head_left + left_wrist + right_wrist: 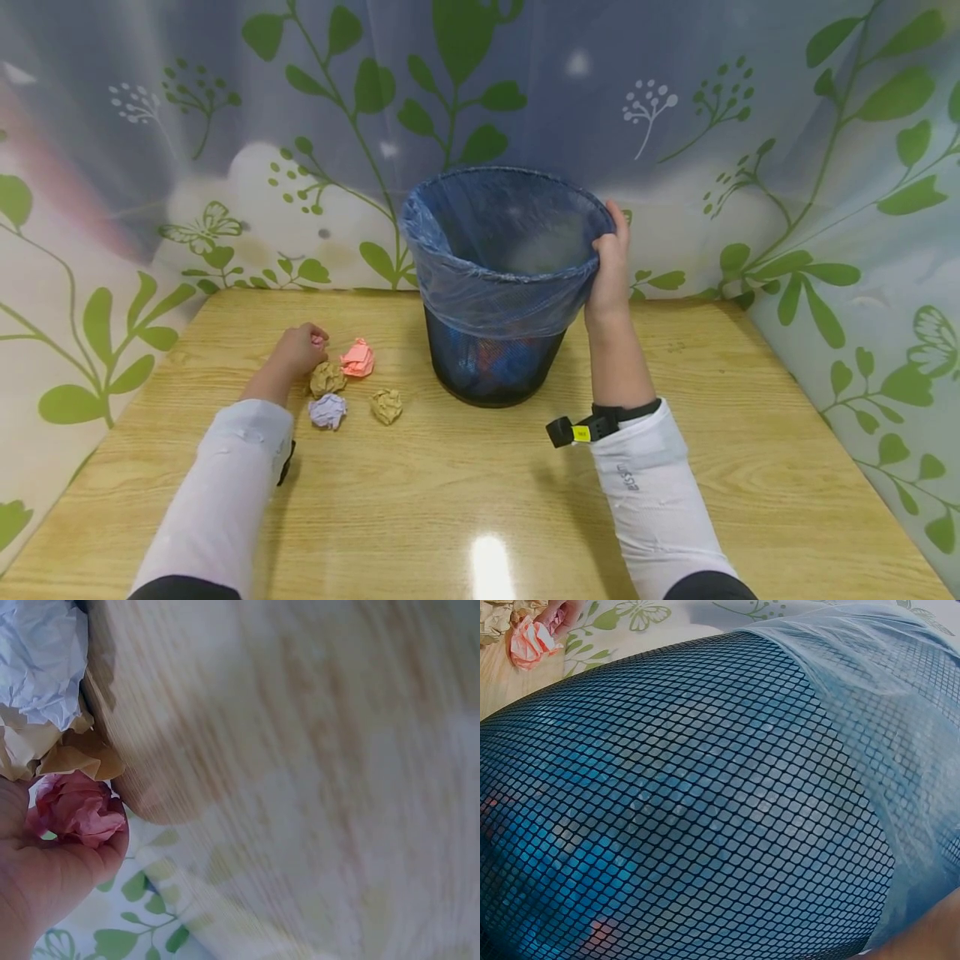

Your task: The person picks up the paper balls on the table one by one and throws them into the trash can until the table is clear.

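Observation:
My left hand (294,353) is at the left of the table, its fingers and thumb curled round a pink crumpled paper ball (79,810). Right beside it are a brighter pink paper ball (357,358), a tan one (327,379) and a white one (327,412). Another tan ball (386,406) lies a little to the right. My right hand (611,271) grips the right rim of a black mesh wastebasket (491,385). A blue plastic bag (502,304) lines it and folds over the rim. Reddish bits show through the mesh in the right wrist view.
The wooden table (420,500) carries everything. A curtain (525,117) printed with green leaves hangs right behind the wastebasket and along both sides of the table. A black wrist camera (583,429) sticks out from the right wrist.

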`<state>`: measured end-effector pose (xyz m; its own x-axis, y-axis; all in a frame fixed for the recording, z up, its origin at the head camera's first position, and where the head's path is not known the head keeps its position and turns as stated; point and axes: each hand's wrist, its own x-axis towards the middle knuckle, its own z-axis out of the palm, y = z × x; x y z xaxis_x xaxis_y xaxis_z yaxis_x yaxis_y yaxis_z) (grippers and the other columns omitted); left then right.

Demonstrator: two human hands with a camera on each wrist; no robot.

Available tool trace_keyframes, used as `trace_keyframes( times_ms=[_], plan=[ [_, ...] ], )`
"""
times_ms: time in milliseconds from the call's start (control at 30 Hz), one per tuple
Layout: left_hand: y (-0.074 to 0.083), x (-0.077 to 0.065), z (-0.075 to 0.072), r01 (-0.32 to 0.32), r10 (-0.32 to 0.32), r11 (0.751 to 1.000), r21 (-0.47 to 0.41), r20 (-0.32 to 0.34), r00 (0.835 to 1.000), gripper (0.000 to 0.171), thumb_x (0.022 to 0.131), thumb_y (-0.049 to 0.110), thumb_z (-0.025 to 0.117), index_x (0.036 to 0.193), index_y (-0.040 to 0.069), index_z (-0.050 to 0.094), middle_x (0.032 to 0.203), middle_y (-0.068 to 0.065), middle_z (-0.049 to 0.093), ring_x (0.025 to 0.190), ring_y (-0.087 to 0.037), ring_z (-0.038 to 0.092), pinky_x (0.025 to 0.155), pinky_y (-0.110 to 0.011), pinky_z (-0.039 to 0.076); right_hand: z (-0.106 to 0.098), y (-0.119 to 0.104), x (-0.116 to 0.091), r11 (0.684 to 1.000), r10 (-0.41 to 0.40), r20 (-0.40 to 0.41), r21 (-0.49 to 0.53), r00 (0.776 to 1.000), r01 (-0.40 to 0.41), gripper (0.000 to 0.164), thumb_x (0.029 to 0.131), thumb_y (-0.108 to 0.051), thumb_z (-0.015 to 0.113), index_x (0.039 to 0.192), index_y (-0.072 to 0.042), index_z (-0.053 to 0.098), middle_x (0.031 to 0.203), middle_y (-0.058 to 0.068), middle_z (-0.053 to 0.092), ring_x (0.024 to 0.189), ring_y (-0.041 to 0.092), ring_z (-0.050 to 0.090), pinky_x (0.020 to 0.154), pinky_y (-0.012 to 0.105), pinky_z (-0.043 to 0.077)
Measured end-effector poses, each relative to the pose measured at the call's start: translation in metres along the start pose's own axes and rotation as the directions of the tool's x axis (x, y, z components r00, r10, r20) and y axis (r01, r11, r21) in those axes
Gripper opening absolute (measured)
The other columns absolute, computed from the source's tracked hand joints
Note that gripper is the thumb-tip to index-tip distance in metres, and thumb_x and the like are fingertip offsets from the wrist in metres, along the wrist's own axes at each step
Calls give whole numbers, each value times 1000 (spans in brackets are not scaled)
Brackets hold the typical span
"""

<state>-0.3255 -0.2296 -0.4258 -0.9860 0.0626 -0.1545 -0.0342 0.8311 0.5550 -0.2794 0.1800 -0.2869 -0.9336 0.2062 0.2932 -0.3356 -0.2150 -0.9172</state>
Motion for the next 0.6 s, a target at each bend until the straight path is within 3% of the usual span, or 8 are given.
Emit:
trace_keyframes(
  times_ms=[333,600],
  plan=[
    [-6,-6,-2,48,-49,996,-72,-11,999,42,93,13,49,127,-11,43,118,-28,49,103,-35,49,90,-46,43,0,1,-1,1000,10,-2,3,1000,-10,68,87,-20,27,154,-19,16,159,6,13,135,25,29,109,38,24],
    [-1,-11,-8,45,-50,997,-58,-95,994,42,92,17,50,124,-10,45,111,-29,50,97,-37,48,90,-49,42,0,0,0,1000,0,-5,7,1000,0,68,87,-20,28,154,-18,16,159,7,14,135,25,30,109,38,24]
  ],
)
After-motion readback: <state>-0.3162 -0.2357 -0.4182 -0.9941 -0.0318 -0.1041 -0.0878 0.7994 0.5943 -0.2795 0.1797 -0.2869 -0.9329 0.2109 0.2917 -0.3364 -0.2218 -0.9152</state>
